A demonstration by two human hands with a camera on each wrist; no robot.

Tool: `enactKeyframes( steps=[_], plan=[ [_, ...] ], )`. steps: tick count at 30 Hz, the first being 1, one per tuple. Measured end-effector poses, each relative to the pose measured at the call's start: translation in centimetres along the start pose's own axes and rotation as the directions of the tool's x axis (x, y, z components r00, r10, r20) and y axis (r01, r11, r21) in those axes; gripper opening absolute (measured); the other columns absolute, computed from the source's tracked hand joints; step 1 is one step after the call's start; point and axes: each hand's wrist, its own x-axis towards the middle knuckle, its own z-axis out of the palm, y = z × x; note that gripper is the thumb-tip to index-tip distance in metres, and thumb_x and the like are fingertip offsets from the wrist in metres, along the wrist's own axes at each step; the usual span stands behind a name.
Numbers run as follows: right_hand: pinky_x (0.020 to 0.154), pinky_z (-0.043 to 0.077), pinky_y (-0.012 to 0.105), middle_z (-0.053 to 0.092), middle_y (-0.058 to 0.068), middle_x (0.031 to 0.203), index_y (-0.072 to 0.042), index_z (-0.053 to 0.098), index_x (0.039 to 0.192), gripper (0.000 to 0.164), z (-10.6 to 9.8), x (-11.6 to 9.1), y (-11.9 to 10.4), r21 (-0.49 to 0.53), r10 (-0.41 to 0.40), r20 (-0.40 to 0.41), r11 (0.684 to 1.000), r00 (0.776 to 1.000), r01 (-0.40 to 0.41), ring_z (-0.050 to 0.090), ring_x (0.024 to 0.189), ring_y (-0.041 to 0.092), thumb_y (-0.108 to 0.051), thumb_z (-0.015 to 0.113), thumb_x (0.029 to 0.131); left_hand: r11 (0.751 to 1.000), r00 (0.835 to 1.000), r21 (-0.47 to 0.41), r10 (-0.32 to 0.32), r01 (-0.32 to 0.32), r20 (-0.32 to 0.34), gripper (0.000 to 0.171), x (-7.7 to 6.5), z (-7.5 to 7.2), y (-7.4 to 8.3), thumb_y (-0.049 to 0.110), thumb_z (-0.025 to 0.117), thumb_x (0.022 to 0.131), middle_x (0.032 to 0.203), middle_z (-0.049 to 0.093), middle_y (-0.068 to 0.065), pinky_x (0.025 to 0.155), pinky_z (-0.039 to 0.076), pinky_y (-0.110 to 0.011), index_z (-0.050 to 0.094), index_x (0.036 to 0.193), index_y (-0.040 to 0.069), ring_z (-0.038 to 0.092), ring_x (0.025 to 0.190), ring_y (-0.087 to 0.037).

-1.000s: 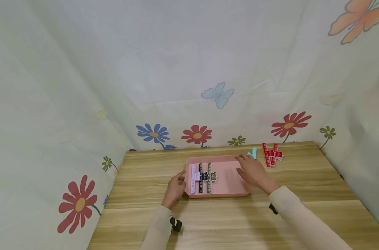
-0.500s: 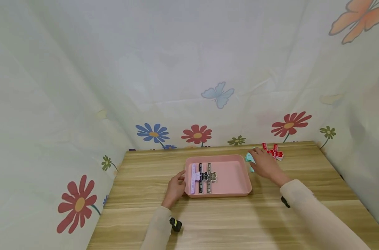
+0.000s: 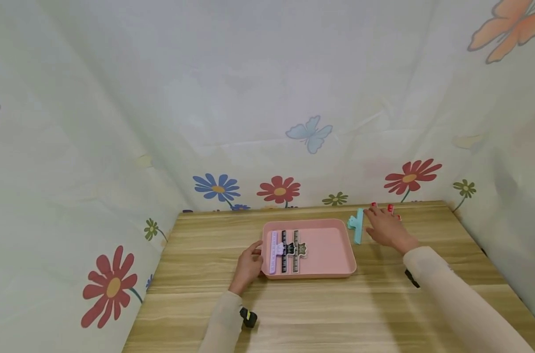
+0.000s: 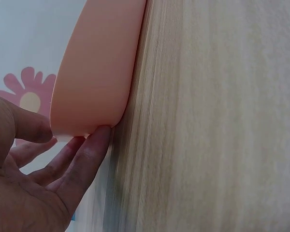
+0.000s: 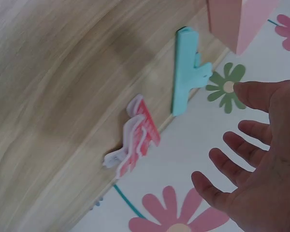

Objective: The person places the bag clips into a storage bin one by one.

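Observation:
A shallow pink tray [image 3: 326,245] lies on the wooden table, holding a lilac clip [image 3: 273,252], a black clip [image 3: 284,251] and a grey clip [image 3: 295,251] side by side at its left. My left hand [image 3: 248,267] is at its left end; in the left wrist view its fingertips rest against the tray wall [image 4: 99,63] and rim. My right hand [image 3: 386,229] is spread above the red clips [image 5: 142,133], largely covering them in the head view, holding nothing. A teal clip [image 3: 358,226] lies between this hand and the tray.
The wooden table [image 3: 302,314] extends toward the near side and both ends. A white curtain [image 3: 249,98] printed with flowers and butterflies hangs along its back edge and sides. A black wrist camera [image 3: 248,317] sits at the left cuff.
My right hand has moved right, from over the tray's right end, past the teal clip to the red clips. The teal clip now shows fully. My left hand has stayed at the tray.

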Motion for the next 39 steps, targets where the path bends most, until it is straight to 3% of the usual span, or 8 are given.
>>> enactKeyframes(
  steps=[9,17,26,33,39],
  plan=[
    [0.096,0.030,0.070,0.032,0.031,0.143,0.002,0.035,0.140,0.058,0.9,0.6,2.2,0.004,0.055,0.023,0.998,0.998,-0.055,0.029,0.129,0.055,-0.020,0.053,0.089,1.000,1.000,0.000,0.002,-0.002,-0.005,0.049,-0.2,0.0,0.1,0.002,0.051,0.088,0.113,0.060,-0.021,0.058,0.052,-0.027,0.048,0.135,0.012,0.064,0.094,-0.026],
    [0.094,0.032,0.069,0.037,0.030,0.136,0.004,0.036,0.138,0.059,1.5,0.8,3.7,0.009,0.120,0.052,0.993,0.991,-0.121,0.033,0.125,0.053,-0.017,0.056,0.086,1.000,1.000,0.012,0.016,-0.016,-0.007,0.049,-0.1,0.1,0.0,0.002,0.050,0.087,0.112,0.060,-0.022,0.058,0.052,-0.026,0.048,0.135,0.012,0.064,0.092,-0.025],
    [0.088,0.037,0.068,0.038,0.030,0.137,0.003,0.036,0.138,0.051,2.3,0.9,5.1,-0.007,0.107,0.066,0.994,0.992,-0.107,0.035,0.123,0.052,-0.014,0.048,0.092,1.000,1.000,0.009,0.012,-0.012,0.001,0.048,0.0,0.1,-0.2,0.002,0.050,0.089,0.113,0.059,-0.022,0.057,0.052,-0.026,0.048,0.135,0.012,0.064,0.093,-0.025],
    [0.089,0.037,0.069,0.035,0.028,0.140,0.004,0.034,0.139,0.048,3.1,1.6,5.7,-0.007,0.123,0.108,0.992,0.987,-0.123,0.032,0.125,0.053,-0.014,0.042,0.095,1.000,1.000,-0.001,-0.016,0.016,0.012,0.048,-0.1,0.1,-0.3,0.003,0.050,0.090,0.115,0.058,-0.020,0.056,0.052,-0.026,0.047,0.136,0.015,0.063,0.091,-0.023],
    [0.090,0.033,0.071,0.034,0.028,0.140,0.004,0.035,0.139,0.047,3.5,1.9,5.9,-0.006,0.122,0.123,0.992,0.985,-0.123,0.029,0.126,0.054,-0.012,0.041,0.095,1.000,1.000,-0.008,0.001,-0.001,0.012,0.048,-0.1,0.1,-0.3,0.002,0.050,0.090,0.113,0.058,-0.021,0.055,0.052,-0.026,0.047,0.136,0.013,0.064,0.090,-0.024]
  ],
)
